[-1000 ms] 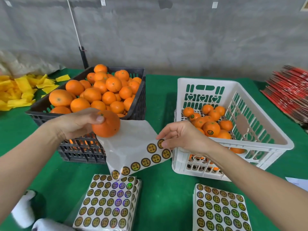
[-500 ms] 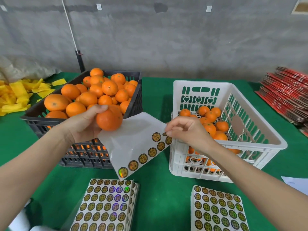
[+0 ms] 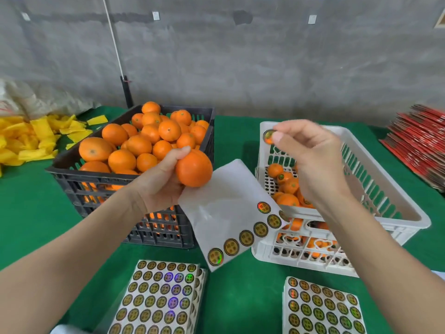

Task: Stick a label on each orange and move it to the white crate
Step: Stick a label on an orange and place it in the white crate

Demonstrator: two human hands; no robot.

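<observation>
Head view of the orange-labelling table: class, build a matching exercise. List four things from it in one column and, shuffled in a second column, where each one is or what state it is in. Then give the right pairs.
Column 1
1. loose label
2. orange in hand
3. black crate
4. white crate

Column 2
A. on the left, heaped high with oranges
B. pinched at the fingertips of the right hand
C. on the right, only partly filled
D. gripped by the left hand, along with a label sheet

Pairs: 1-B, 2-D, 3-A, 4-C
</observation>
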